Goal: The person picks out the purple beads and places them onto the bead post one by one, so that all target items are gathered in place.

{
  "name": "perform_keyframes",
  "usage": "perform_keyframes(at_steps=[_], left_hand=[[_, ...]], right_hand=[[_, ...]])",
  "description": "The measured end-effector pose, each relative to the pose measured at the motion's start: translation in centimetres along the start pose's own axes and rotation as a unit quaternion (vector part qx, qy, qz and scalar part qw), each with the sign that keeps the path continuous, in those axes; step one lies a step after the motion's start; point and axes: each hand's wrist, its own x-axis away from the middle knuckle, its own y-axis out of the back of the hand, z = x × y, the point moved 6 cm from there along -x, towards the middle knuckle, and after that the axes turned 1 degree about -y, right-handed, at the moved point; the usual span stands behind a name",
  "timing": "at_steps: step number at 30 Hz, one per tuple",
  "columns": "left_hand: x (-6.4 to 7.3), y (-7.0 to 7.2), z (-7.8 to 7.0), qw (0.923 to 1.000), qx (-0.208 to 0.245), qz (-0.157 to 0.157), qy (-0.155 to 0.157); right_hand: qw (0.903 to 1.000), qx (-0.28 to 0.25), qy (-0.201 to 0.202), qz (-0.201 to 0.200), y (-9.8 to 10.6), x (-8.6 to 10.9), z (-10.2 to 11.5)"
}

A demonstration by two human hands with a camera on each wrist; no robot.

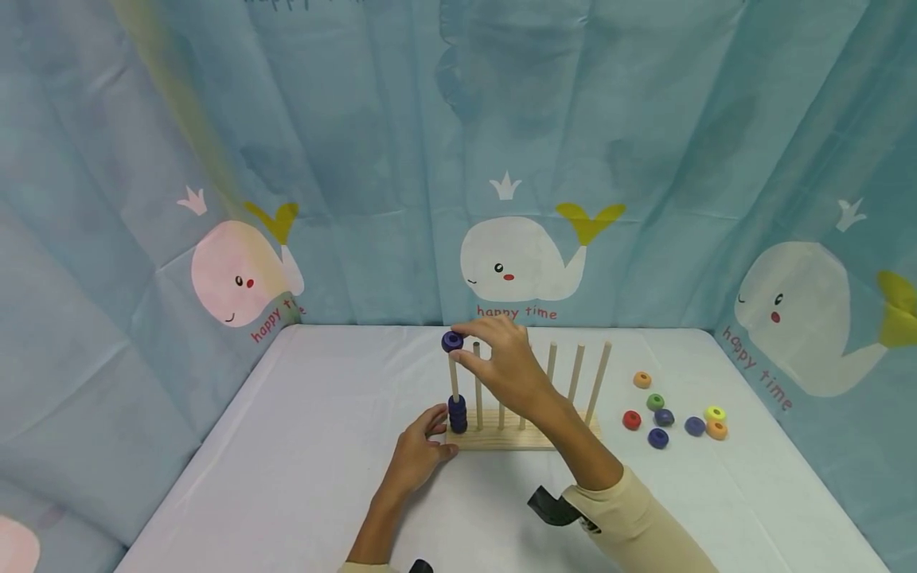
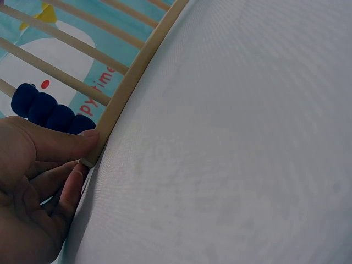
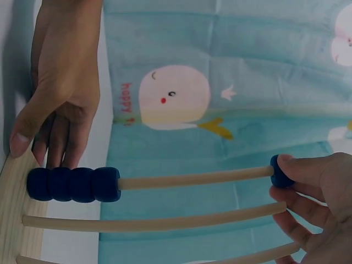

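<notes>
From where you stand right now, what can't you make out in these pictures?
- Head view: upper parts of the middle pegs, hidden behind the right hand.
- Right wrist view: tip of the end peg, hidden by the held blue bead and thumb.
- Left wrist view: part of the left hand gripping the wooden base, cut off by the left edge.

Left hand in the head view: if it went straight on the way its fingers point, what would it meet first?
The left hand would first meet the wooden base, whose left end it grips. Next would probably come the stacked blue beads, though depth leaves that unsure.
</notes>
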Motion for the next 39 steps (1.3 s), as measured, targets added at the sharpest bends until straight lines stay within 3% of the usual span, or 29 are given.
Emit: perform_keyframes(at_steps=[11,23,39], left_hand=[[0.1,-0.1,-0.1,1.0,-0.006,0.001,-0.007],[0.2,0.1,-0.4,1.0,0.002,0.004,-0.002],[0.0,-0.1,0.1,0.9999,0.01,0.0,-0.003]], right_hand=[[1.0,-0.004,-0.004,0.006,-0.4,0.0,-0.5],[0.9997,-0.003,0.024,-0.009,0.1,0.6,-0.3],[0.994,-0.018,0.062,-0.088,3.8,2.7,0.2]])
